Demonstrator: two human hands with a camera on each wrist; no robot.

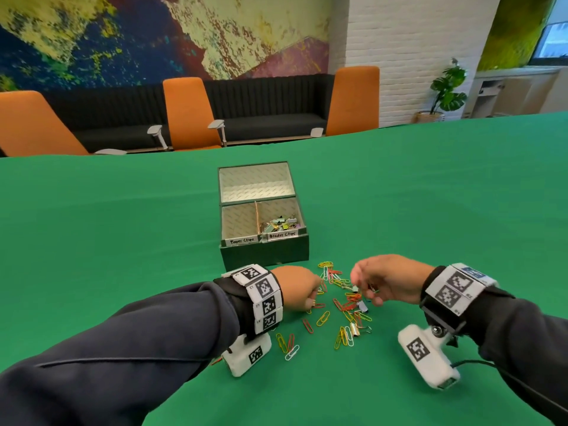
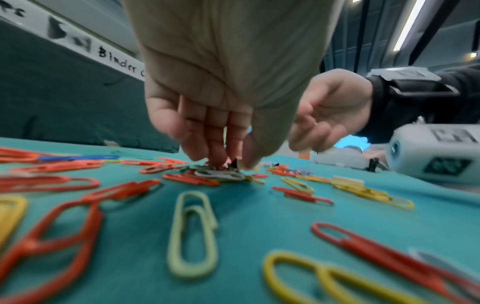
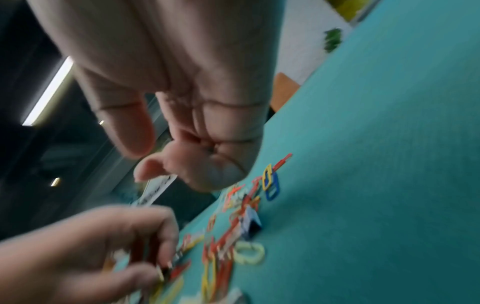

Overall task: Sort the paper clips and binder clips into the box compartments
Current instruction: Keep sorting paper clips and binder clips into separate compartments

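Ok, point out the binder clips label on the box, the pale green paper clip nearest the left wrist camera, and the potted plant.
binder clips label [image 1: 282, 235], head view, middle of the white strip.
pale green paper clip [image 2: 192, 234], left wrist view, its inner loop.
potted plant [image 1: 445, 87], head view, its leaves.

Clips scattered before the box

Paper clips [image 1: 341, 305] lie on the table [image 1: 123, 241] between and under both hands' fingers [image 1: 310, 290]; the box [image 1: 264, 229] stands just beyond them.

Bright, even indoor light; both wrist views blurred, edges warped.
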